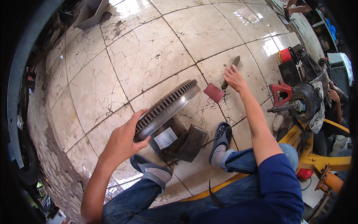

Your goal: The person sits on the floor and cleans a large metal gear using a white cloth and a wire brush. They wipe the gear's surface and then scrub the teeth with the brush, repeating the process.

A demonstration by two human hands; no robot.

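My left hand (pixel 126 139) grips the near-left rim of a flywheel (pixel 164 106), a heavy steel disc with a toothed ring gear. The flywheel stands tilted on edge against a dark block (pixel 175 127) that has a white label (pixel 165 138). Beside that block sits a dark, box-like metal piece (pixel 192 142). Out to the right, my right hand (pixel 235 78) reaches to the floor, its fingers closed over a flat, dark, knife-like tool (pixel 235 61). A square of reddish sandpaper (pixel 213 92) lies on the tiles just left of that hand.
Cracked pale tiles (pixel 149 44) form the floor. On the right stand a red jack stand (pixel 280 93), a hub with a shaft (pixel 302 104) and a yellow metal frame (pixel 309 160). Another person's hands (pixel 334 92) show there. A grey bin (pixel 89 13) stands far left.
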